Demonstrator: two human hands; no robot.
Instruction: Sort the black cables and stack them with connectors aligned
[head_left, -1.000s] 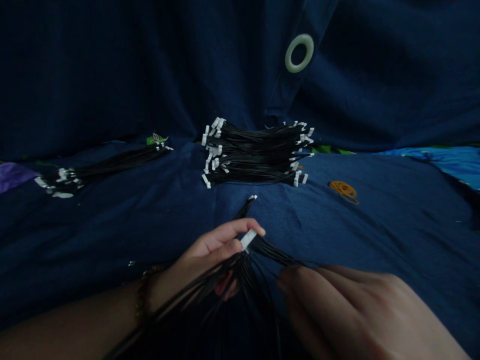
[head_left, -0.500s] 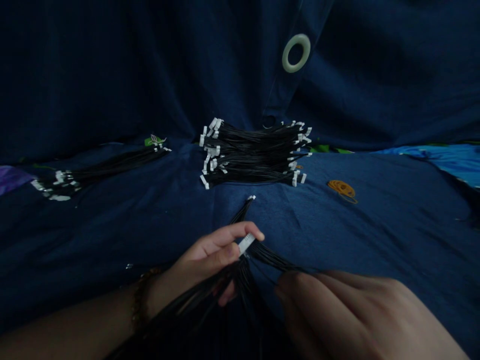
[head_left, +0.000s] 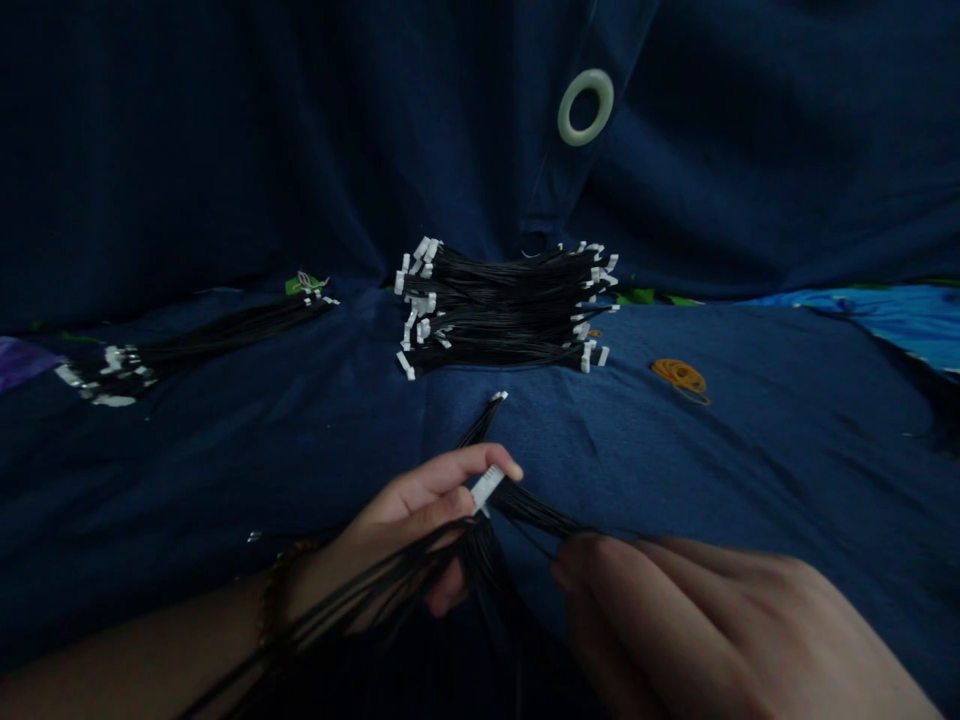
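Observation:
My left hand (head_left: 420, 515) is closed on a handful of thin black wires (head_left: 375, 600), with a white connector (head_left: 486, 487) pinched between thumb and forefinger. My right hand (head_left: 697, 620) is closed low at the right, its fingertips pinching black wire strands (head_left: 536, 510) that run from that connector. One wire with a white end (head_left: 484, 415) lies on the blue cloth just beyond my left fingers. A thick stack of black wires with white connectors (head_left: 506, 310) lies further back in the middle.
A smaller bundle of black wires (head_left: 195, 340) lies at the left on the dark blue cloth (head_left: 750, 460). Orange rubber bands (head_left: 679, 378) lie to the right of the stack. A pale ring eyelet (head_left: 585, 105) shows in the cloth behind.
Both hands have stayed almost in place on the wires. The view has shifted slightly, so the stack and ring sit a little further left.

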